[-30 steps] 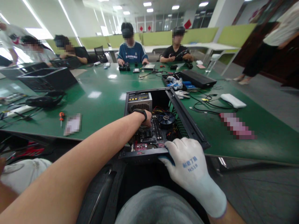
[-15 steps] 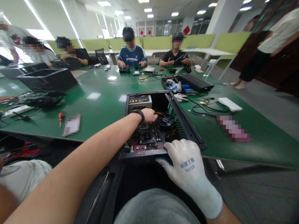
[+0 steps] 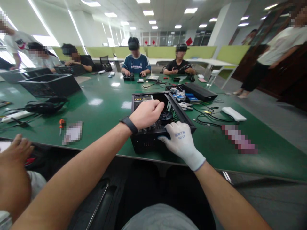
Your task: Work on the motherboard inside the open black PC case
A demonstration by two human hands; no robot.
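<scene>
The bench (image 3: pixel 103 118) has a smooth, glossy top (glare pools on it in bright patches); the computer case (image 3: pixel 146 145) looks like matt metal, the glove (image 3: pixel 180 137) is cloth, and the wristband (image 3: pixel 129 124) seems smooth, matt, rubbery plastic.

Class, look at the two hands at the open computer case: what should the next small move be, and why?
Probably draw the bare left hand back from the computer case: from this view it covers much of the interior beside the fan, while the gloved right hand grips the near side.
</scene>
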